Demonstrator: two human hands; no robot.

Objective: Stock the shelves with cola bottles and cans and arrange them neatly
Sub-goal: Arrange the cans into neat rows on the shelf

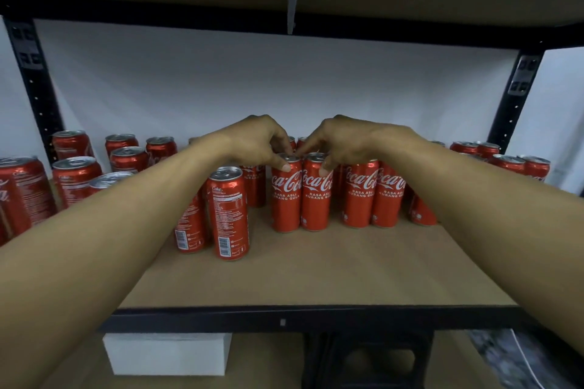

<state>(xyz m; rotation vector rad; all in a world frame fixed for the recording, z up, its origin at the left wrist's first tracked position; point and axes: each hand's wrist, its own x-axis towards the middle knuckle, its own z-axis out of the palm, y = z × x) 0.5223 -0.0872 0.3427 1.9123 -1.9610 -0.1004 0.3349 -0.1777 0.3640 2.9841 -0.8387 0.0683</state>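
Two tall red cola cans stand side by side at the middle of the wooden shelf [347,268], logos facing me. My left hand [259,142] grips the top of the left can [286,199] with curled fingers and thumb. My right hand [341,142] grips the top of the right can [316,199] the same way. Two more logo-forward cans [358,196] stand just to the right. A can [229,215] with its barcode side toward me stands nearer, to the left.
Several shorter red cans [76,180] crowd the shelf's left side and more cans [508,164] stand at the far right. Black uprights [34,88] frame the shelf, another board hangs overhead. A white box [167,354] lies on the level below.
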